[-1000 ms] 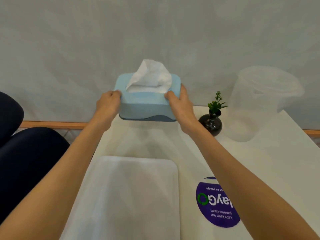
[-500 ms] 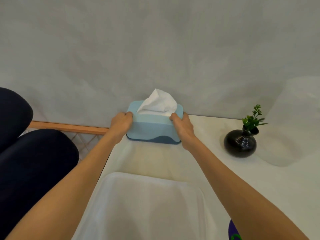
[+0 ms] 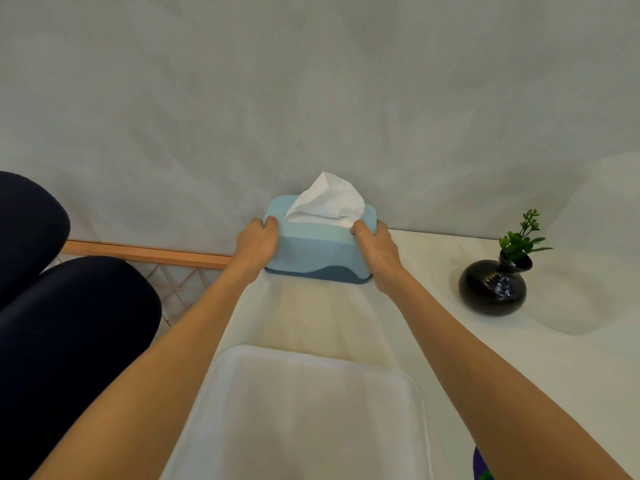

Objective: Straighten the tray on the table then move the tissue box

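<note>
A light blue tissue box (image 3: pixel 317 252) with a darker blue base and a white tissue sticking out of its top rests on the white table (image 3: pixel 485 358), at the far left corner against the grey wall. My left hand (image 3: pixel 258 242) grips its left end and my right hand (image 3: pixel 375 247) grips its right end. Nearer to me a white tray (image 3: pixel 311 410) lies flat between my forearms, its sides roughly in line with the table's left edge.
A round black vase (image 3: pixel 493 287) with a green sprig stands to the right of the box. A clear plastic container (image 3: pixel 595 244) is at the far right. A dark blue chair (image 3: pixel 62 313) stands left of the table.
Both hands carried the tissue box from mid-air down onto the table's far left corner, where it now rests. My view has tilted up and swung left.
</note>
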A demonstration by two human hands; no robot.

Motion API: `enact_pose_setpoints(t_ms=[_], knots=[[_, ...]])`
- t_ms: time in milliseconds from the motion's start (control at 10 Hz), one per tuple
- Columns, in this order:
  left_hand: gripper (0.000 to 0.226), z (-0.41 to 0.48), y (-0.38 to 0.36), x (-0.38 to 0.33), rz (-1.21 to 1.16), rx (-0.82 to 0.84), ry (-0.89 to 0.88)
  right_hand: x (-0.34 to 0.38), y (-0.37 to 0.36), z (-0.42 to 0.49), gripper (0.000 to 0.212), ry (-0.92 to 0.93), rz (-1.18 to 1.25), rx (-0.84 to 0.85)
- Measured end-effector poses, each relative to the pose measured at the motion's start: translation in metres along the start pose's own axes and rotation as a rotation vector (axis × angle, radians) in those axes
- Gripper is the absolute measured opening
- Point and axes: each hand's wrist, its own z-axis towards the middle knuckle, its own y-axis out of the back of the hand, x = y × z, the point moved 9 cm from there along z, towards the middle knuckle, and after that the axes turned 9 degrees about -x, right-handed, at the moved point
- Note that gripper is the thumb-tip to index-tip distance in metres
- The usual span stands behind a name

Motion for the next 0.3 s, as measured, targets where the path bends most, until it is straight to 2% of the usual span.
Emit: enact_pose_setpoints(t_ms=[100, 200, 300], knots=[[0.046, -0.012, 0.007, -0.003, -0.036, -0.006, -0.003, 0.002, 0.009, -0.007, 0.063, -0.007, -0.028, -0.003], [0.043, -0.033, 0.025, -0.010, -0.079, -0.056, -0.052, 0.007, 0.026, -0.027, 0.063, 0.016, -0.067, -0.076], [0.041, -0.067, 0.044, -0.016, -0.033, -0.146, -0.198, 0.015, 0.046, -0.052, 0.058, 0.134, -0.189, -0.182]])
